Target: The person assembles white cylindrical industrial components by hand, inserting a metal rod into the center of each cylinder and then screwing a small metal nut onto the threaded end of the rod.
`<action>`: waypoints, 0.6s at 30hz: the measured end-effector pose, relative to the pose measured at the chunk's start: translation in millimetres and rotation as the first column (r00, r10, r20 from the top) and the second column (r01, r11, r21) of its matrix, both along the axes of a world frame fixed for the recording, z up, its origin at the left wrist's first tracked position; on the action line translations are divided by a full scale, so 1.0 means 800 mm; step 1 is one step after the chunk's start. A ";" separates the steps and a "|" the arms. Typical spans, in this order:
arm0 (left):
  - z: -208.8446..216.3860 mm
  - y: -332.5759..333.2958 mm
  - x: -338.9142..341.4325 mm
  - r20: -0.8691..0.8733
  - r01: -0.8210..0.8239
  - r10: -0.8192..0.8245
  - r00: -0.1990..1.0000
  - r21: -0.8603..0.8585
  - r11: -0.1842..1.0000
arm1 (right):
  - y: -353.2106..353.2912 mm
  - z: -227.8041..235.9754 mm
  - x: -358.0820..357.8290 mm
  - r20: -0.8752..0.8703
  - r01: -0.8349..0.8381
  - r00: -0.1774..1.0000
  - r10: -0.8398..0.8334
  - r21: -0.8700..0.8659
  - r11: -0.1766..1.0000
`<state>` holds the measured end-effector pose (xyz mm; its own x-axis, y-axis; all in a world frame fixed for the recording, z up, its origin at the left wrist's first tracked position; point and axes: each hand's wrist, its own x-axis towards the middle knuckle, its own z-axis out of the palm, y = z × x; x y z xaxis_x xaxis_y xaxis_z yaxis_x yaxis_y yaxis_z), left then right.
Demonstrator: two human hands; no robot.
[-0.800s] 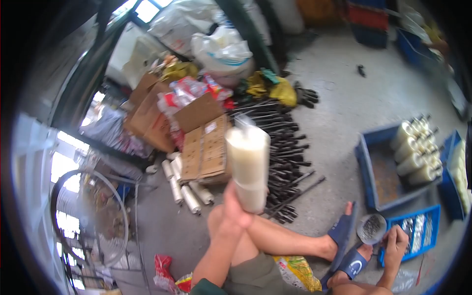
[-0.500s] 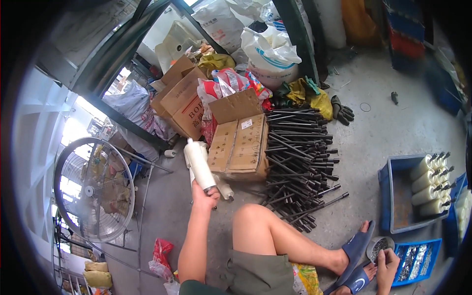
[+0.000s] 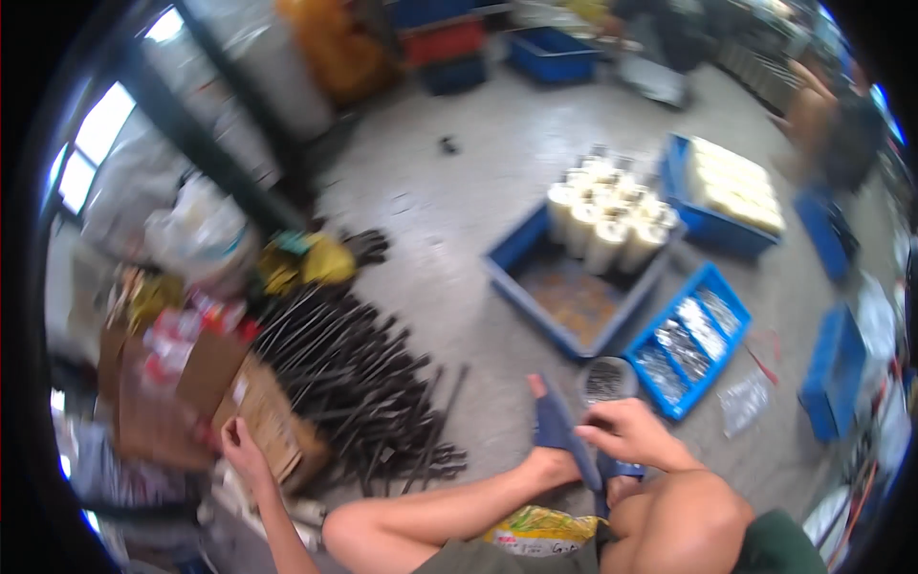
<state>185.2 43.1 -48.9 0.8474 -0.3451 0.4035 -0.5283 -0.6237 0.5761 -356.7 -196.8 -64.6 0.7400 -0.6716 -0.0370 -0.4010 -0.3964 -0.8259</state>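
Note:
My left hand is held beside the opened cardboard box. Its fingers look bent, but motion blur hides whether anything is between them. White rollers lie on the floor beneath it, partly covered by my forearm. My right hand is closed in a pinch just in front of a round bowl of small dark metal parts. Whatever the fingertips hold is too small to make out. Right of the bowl is a blue compartment tray of small silvery parts.
A heap of black rods lies left of my feet. Beyond the bowl stands a grey-blue crate with upright white rollers. Behind it is a blue crate of cream pieces. A person is at the far right.
My view has swung to the right. The white roller that my left hand held upright no longer shows in it. My right hand stays near the bowl.

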 end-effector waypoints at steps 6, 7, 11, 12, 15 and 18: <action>0.004 -0.300 -0.295 -0.276 0.797 -0.793 0.542 -0.128 0.590 | -0.024 -0.024 -0.020 0.148 0.206 0.962 -0.231 0.170 0.964; 0.005 -0.346 -0.334 -0.260 0.867 -0.861 0.437 -0.132 0.480 | -0.033 -0.028 -0.021 0.184 0.302 0.917 -0.354 0.260 0.917; -0.025 -0.507 -0.439 -0.232 0.937 -0.917 0.325 -0.049 0.345 | -0.123 -0.091 0.009 0.264 0.279 0.461 -0.847 0.863 0.421; -0.038 -0.548 -0.472 -0.237 0.944 -0.914 0.329 0.045 0.328 | -0.157 -0.116 -0.007 0.282 0.176 0.362 -0.889 0.916 0.362; -0.056 -0.614 -0.521 -0.259 0.897 -0.860 0.440 0.168 0.408 | -0.251 -0.164 0.003 0.044 0.079 0.118 -0.992 0.995 0.054; -0.088 -0.632 -0.512 -0.152 0.888 -0.888 0.434 0.241 0.393 | -0.303 -0.181 0.033 -0.134 0.253 0.121 -0.984 0.962 -0.100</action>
<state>-224.2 -462.3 -118.9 -0.0004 -0.9846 0.1749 -0.8716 0.0861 0.4825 -330.7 -439.3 -209.2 -0.0446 -0.6551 -0.7542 0.6437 0.5585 -0.5232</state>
